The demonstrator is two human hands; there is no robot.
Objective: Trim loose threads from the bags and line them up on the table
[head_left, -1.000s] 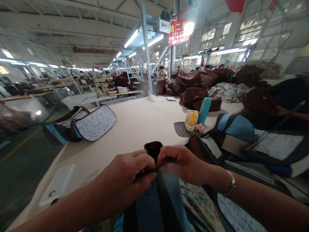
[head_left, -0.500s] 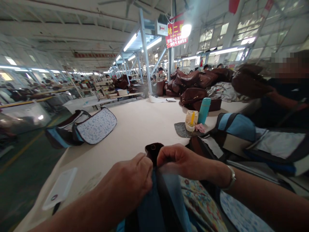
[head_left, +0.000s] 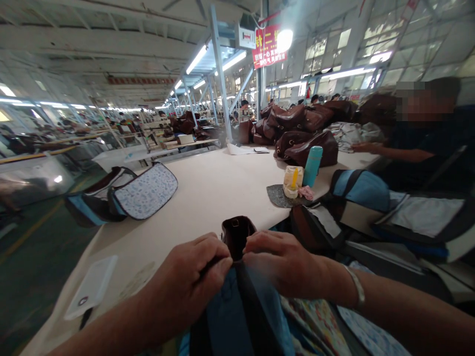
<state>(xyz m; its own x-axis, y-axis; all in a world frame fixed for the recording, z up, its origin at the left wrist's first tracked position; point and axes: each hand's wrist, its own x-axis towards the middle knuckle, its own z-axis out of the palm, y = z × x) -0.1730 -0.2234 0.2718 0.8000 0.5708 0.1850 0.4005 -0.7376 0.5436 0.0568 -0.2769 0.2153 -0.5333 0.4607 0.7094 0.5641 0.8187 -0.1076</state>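
Observation:
A blue and black fabric bag lies at the bottom centre, close to my body. Beyond its edge rises a dark brown piece with a small metal ring, its inside facing me. My left hand pinches the edge between bag and brown piece from the left. From the right, my right hand, with a bracelet at the wrist, pinches the same edge. A short stretch of the edge shows between my fingertips.
A patterned-flap bag sits at the table's left edge. A teal bottle stands by a small cup. Brown bags are piled behind; blue and grey bags lie right. A person sits at the far right.
My fingertips have parted slightly, with more of the brown piece and edge showing. The person at the right has lowered the arms, and the brown bag is out of their hands.

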